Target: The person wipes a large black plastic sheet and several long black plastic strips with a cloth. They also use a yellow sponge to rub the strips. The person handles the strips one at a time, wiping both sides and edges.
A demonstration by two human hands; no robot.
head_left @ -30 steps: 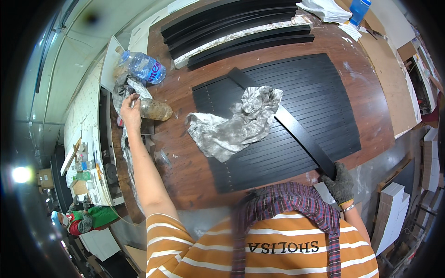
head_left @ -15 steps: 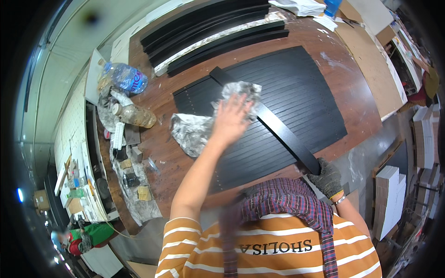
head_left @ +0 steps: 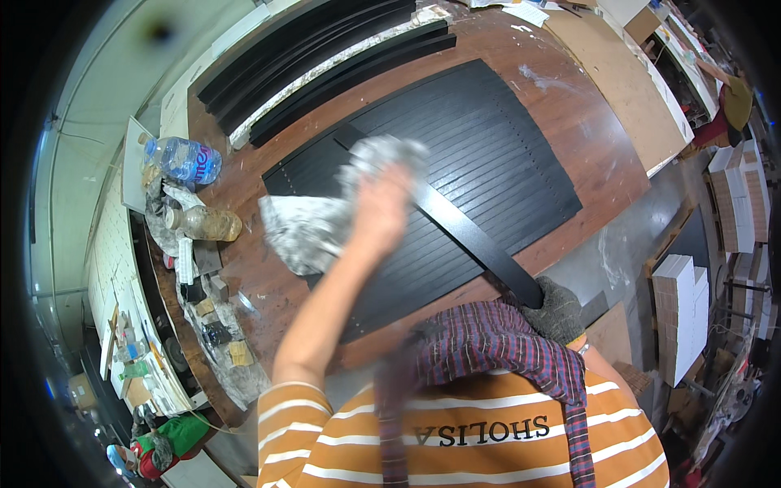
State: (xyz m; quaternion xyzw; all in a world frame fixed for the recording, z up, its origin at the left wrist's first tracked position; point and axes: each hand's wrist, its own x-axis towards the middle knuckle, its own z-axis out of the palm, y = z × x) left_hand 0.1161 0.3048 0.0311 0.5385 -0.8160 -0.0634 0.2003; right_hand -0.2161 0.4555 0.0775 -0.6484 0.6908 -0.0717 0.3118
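Note:
My bare left hand [head_left: 381, 207], blurred by motion, presses a grey-and-white stained rag [head_left: 384, 154] onto a long black strip [head_left: 476, 237]. A loose part of the cloth, or a second rag, spreads beside the wrist; I cannot tell which. My right hand [head_left: 560, 313], in a dark knitted glove, is closed around the strip's near end. The strip slants from the far left down to that glove. Beneath it lies a black panel [head_left: 508, 163] with parallel grooves, flat on the brown tabletop [head_left: 606, 154].
Several black strips [head_left: 325, 61] lie stacked at the far left, with a white-speckled piece among them. A clear bottle [head_left: 187, 159] and a cloudy bottle [head_left: 207, 224] lie by the left edge. Stacked white boards [head_left: 679, 317] stand at the right. Another person [head_left: 163, 447] is at the lower left.
The whole scene has shifted left and slightly up in view. The rag and my left hand remain over the strip's upper part, now more blurred. My right hand keeps its hold on the strip's end.

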